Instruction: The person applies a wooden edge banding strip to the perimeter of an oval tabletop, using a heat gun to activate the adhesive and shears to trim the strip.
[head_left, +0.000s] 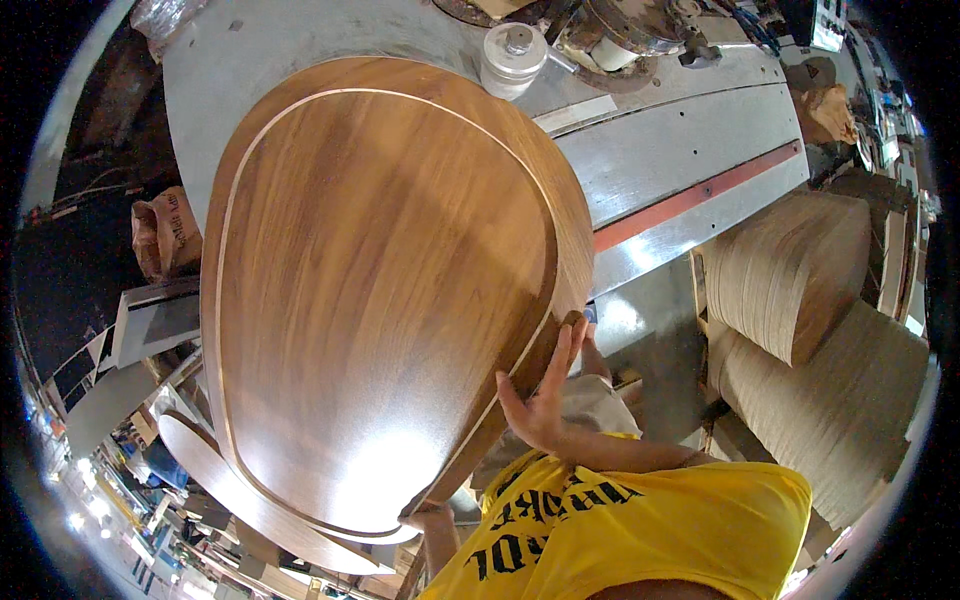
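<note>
A large egg-shaped wooden panel lies on a grey metal machine table. It has brown grain, and a thin pale line runs just inside its rim. My right hand rests on the panel's right edge, thumb on the top face and the visible fingers stretched out and apart. At the near end of the panel my left hand grips the edge, thumb side up; its other fingers are hidden. Beyond the panel's far right rim stands a round metal cylinder with a knob, very close to the wood.
A red strip runs along the table's right side. Stacked wooden panels stand at the right. Below the panel's near left side sits another pale curved board. A brown paper bag is at the left, and machine parts at the back.
</note>
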